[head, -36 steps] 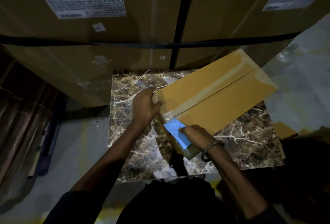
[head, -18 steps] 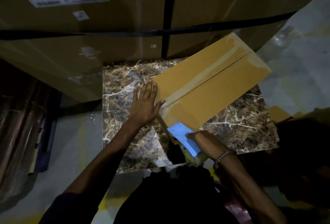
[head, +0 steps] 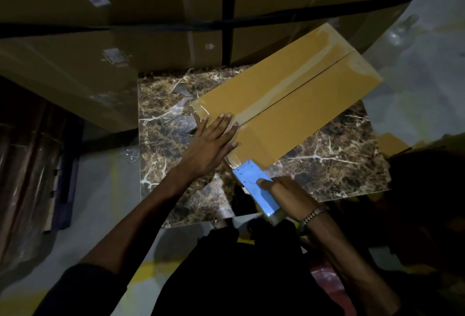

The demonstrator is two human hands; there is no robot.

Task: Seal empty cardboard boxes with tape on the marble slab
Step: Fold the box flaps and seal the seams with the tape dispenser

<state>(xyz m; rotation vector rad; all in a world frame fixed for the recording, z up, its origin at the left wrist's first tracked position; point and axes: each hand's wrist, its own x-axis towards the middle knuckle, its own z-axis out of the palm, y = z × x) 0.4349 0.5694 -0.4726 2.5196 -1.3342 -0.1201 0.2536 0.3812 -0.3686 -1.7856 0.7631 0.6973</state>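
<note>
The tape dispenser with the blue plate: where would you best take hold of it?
Grip the tape dispenser at its near end, behind the blue plate, coming from the person's side as the right hand does. Its far tip sits against the box end.

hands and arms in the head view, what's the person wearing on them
Both forearms are bare. Dark sleeves, seemingly black, cover the upper arms, clearest above the left hand. The wrist behind the right hand carries a light, silvery beaded or linked bracelet. No gloves or rings are visible in this dim light.
</note>
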